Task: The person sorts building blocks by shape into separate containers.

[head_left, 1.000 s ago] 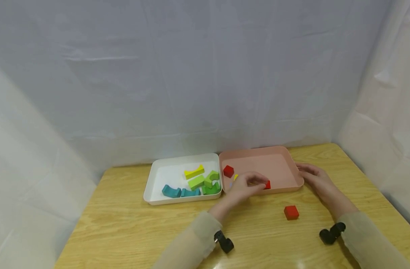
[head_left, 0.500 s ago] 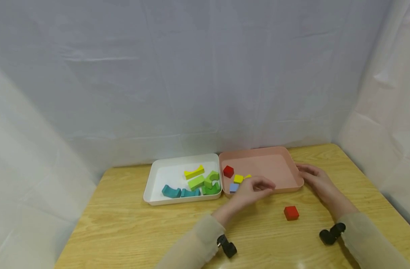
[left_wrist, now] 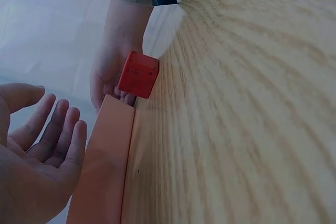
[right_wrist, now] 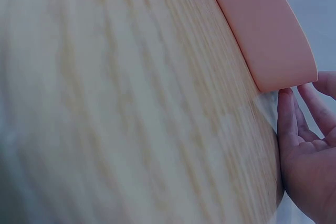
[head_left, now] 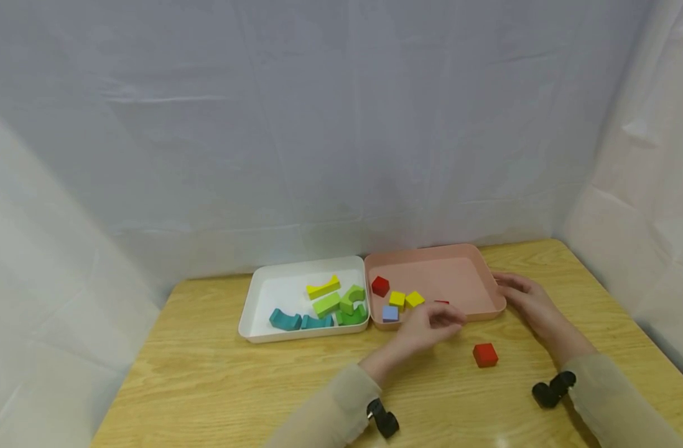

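Note:
My left hand point(head_left: 433, 326) hovers at the near wall of the pink tray point(head_left: 453, 274), with loosely bent fingers and nothing between them. Part of a red block point(head_left: 442, 302) shows in the tray just behind it. On the tray's left side lie a red block point(head_left: 380, 286), two yellow blocks point(head_left: 397, 300) and a lilac block point(head_left: 390, 313). Extended fingers of my right hand point(head_left: 529, 305) touch the tray's right end; the right wrist view shows them against its pink wall point(right_wrist: 268, 35). Another red cube point(head_left: 485, 355) rests on the table between my forearms.
A white tray point(head_left: 274, 286) adjoins the pink one on the left. It holds yellow, green and teal blocks, several of them with curved cut-outs, such as the teal arch point(head_left: 285, 319). White sheeting point(head_left: 341, 124) rises behind the wooden table point(head_left: 207, 373) and at both sides.
My left hand has shifted rightward and slightly nearer along the pink tray's front, uncovering the yellow and lilac blocks. The right hand and the red cube on the table stay in place.

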Demonstrator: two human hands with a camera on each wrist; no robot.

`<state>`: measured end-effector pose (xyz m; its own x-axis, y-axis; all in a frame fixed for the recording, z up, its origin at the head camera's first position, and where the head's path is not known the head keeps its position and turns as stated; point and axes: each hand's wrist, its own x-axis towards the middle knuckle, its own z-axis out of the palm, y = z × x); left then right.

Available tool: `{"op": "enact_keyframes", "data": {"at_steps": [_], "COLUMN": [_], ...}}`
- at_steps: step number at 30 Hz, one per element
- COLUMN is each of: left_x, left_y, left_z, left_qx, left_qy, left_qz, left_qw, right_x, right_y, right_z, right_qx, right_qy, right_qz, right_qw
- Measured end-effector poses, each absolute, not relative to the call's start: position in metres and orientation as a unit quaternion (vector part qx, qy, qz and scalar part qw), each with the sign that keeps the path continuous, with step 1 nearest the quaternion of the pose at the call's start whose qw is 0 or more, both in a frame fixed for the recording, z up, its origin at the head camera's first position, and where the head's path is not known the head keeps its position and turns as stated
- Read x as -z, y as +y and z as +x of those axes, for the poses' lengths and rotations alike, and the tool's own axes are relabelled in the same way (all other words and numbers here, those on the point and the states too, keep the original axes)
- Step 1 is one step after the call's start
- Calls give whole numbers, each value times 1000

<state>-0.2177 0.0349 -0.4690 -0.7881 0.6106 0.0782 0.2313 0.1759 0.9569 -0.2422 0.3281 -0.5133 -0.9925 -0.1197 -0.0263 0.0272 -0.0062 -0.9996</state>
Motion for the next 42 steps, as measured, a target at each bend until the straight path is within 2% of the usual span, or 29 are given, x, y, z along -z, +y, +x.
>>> {"op": "enact_keyframes", "data": {"at_steps": [13, 27, 42], "left_x": [477, 481, 488], "left_y": [42, 44, 48], "left_z": [-215, -212, -209], "left_qx": [-585, -569, -575], "left_qy": [731, 748, 743], "left_qz": [303, 289, 269], "left_qw": [178, 185, 214], "right_x": [514, 511, 512], "right_y": [328, 327, 326], "right_z": [-243, -244, -246], "right_qx": [695, 693, 657], "right_qy": [717, 719, 752], "right_qz": [-30, -15, -11], "right_qw": [45, 52, 49]}}
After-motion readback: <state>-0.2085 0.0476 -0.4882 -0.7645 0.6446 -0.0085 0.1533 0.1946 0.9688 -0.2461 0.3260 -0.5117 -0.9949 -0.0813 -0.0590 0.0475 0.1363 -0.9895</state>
